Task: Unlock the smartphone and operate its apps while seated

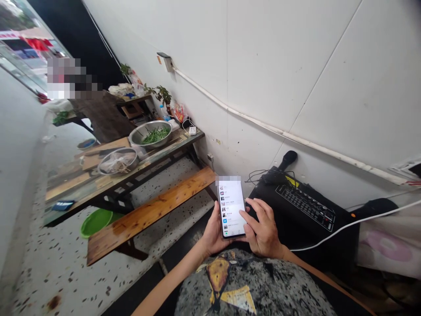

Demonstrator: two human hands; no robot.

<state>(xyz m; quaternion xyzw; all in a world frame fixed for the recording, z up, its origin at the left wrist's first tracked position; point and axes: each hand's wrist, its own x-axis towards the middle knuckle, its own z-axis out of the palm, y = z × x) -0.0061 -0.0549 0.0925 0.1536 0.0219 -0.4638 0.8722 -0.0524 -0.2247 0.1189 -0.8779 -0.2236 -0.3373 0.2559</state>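
Note:
A smartphone point(233, 208) with a lit screen showing a list of small pictures and text lies in my left hand point(212, 230). The thumb runs along its left edge and the other fingers pass behind it, partly hidden. Over the lower right of the screen is my right hand point(262, 226), its fingers apart and bent. Its index fingertip is at the screen, touching or just above it; I cannot tell which. Both hands are in front of my patterned grey shirt point(276, 285).
A black speaker box point(305, 206) with a control panel, microphone point(287, 160) and cables stands right. Ahead are a wooden bench point(151, 215) and a table point(69, 175) bearing a steel bowl point(133, 137) of green vegetables. Another person point(101, 116) sits beyond; a green basin point(95, 223) is below.

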